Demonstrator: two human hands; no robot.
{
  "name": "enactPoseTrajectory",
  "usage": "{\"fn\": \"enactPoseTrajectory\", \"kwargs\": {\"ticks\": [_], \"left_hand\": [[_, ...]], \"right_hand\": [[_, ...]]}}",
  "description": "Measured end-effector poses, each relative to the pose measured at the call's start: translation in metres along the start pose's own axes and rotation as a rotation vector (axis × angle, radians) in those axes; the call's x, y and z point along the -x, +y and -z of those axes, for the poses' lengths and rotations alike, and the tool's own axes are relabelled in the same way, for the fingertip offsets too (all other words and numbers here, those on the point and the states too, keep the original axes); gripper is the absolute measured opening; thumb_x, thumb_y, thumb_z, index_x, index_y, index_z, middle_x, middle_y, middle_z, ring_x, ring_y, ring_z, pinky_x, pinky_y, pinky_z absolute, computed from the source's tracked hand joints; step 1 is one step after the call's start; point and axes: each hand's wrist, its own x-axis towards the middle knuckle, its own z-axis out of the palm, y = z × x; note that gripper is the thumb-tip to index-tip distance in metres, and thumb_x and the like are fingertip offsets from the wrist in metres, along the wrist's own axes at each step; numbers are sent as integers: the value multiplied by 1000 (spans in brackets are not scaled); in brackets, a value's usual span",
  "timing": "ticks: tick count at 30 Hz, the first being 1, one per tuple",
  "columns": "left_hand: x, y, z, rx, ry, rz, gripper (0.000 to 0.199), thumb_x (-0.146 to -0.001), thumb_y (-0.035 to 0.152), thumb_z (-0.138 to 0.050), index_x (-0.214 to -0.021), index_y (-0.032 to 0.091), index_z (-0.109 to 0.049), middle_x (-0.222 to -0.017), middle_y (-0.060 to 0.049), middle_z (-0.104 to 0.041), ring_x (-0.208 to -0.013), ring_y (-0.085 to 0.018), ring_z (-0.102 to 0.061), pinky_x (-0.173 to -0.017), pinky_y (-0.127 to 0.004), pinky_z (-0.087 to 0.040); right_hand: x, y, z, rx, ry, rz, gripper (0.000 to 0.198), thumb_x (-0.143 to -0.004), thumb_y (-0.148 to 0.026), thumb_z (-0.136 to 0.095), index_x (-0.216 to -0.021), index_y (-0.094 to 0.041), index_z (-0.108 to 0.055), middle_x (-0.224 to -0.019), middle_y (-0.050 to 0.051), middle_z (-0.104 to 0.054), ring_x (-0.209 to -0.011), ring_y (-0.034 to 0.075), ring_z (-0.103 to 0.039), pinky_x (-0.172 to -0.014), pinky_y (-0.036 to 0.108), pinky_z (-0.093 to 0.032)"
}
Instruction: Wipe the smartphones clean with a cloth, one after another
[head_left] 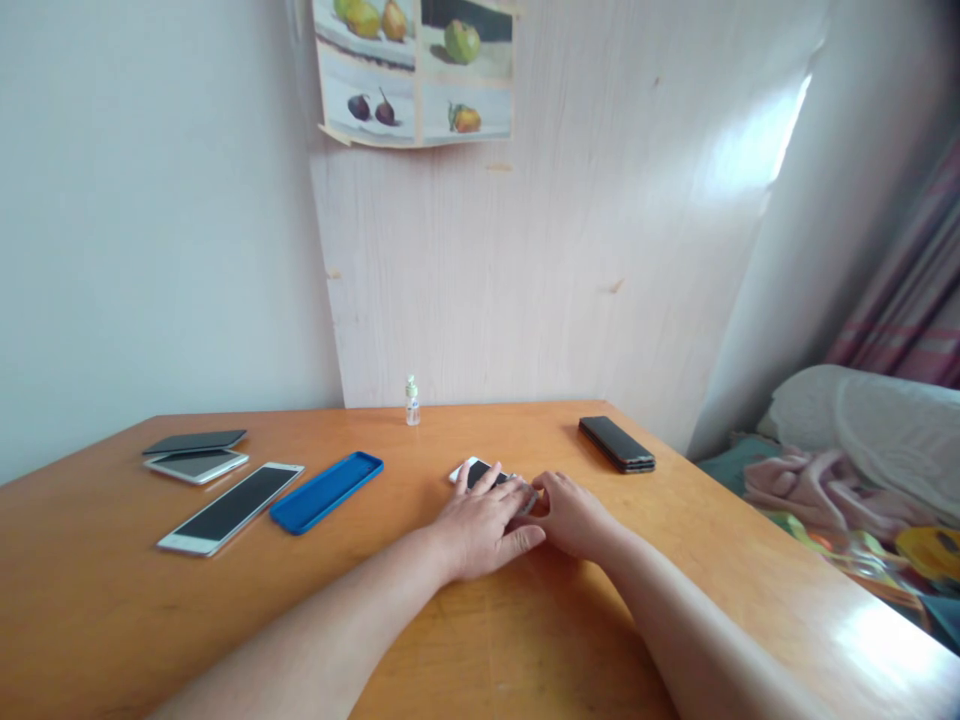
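Observation:
A white smartphone with a dark screen lies on the table, partly covered by my hands. My left hand rests flat across it, fingers spread over the screen and thumb pointing right. At the phone's right end, the curled fingers of my right hand pinch its edge. A pale, see-through rim shows between the two hands there; whether it is a clear case I cannot tell. The underside of the phone is hidden.
Left on the wooden table lie a large white phone, a blue phone case and a smaller white device under a dark cover. A small pump bottle stands behind. Stacked dark phones lie right.

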Motion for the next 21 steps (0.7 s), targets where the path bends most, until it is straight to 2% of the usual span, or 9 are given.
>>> {"fn": "enactPoseTrajectory", "kwargs": {"ticks": [3, 5, 8, 10, 12, 15, 17, 19, 21], "left_hand": [[-1, 3, -1, -17, -4, -36, 70, -93, 73, -19, -150, 35, -31, -156, -4, -37, -148, -36, -17, -113, -70, 3], [-2, -6, -1, -55, 18, 60, 72, -92, 73, -16, -150, 32, -33, -156, -5, -37, -148, -36, -16, -113, -70, 2], [-2, -27, -1, -106, 45, 275, 80, -91, 75, -14, -149, 25, -36, -158, -9, -32, -148, -37, -15, -113, -70, 1], [-1, -33, 0, -117, 43, 344, 84, -90, 76, -13, -150, 22, -35, -159, -12, -29, -148, -38, -13, -113, -71, 2], [1, -27, 1, -102, 24, 292, 82, -90, 76, -13, -150, 24, -35, -159, -10, -29, -149, -38, -13, -113, -70, 1], [1, -6, 1, -47, -23, 86, 76, -91, 75, -14, -151, 31, -30, -158, -6, -33, -149, -35, -15, -114, -69, -2], [1, 6, 1, -26, -37, -5, 76, -91, 75, -15, -152, 31, -26, -157, -6, -35, -148, -34, -17, -115, -68, -1], [0, 8, 2, -40, -24, 3, 78, -91, 76, -15, -152, 29, -29, -156, -8, -37, -148, -34, -18, -115, -67, 0], [0, 0, 3, -79, -1, 98, 82, -90, 77, -15, -150, 24, -34, -156, -11, -36, -148, -34, -19, -115, -66, 1]], "right_hand": [[0, 1, -1, -3, -10, -1, 41, -72, -46, -70, -103, -19, -62, -101, 9, -65, -88, 21, -61, -72, 28, -39], [0, 0, 0, -4, -17, 1, 45, -69, -50, -72, -101, -19, -62, -99, 8, -66, -87, 22, -61, -70, 28, -39], [1, -1, 2, 0, -23, -16, 51, -65, -58, -73, -98, -20, -62, -96, 7, -66, -86, 22, -61, -66, 28, -37], [1, -2, 3, 6, -23, -23, 53, -64, -60, -74, -97, -21, -62, -96, 6, -66, -86, 22, -60, -65, 28, -37], [0, -1, 2, 6, -19, -16, 52, -64, -59, -73, -98, -21, -62, -96, 6, -65, -86, 22, -60, -66, 28, -37], [-1, 1, 0, 0, -9, -4, 48, -69, -55, -71, -100, -20, -63, -97, 7, -65, -85, 22, -60, -66, 28, -37], [-1, 2, -1, 4, -10, -4, 44, -71, -54, -69, -99, -20, -63, -97, 8, -65, -84, 21, -60, -66, 28, -37], [-1, 2, 0, 10, -13, -3, 44, -71, -53, -70, -98, -19, -63, -98, 8, -66, -85, 21, -60, -67, 28, -37], [-1, 1, 1, 12, -14, -1, 47, -68, -54, -73, -98, -19, -63, -98, 7, -66, -86, 22, -60, -67, 28, -37]]}}
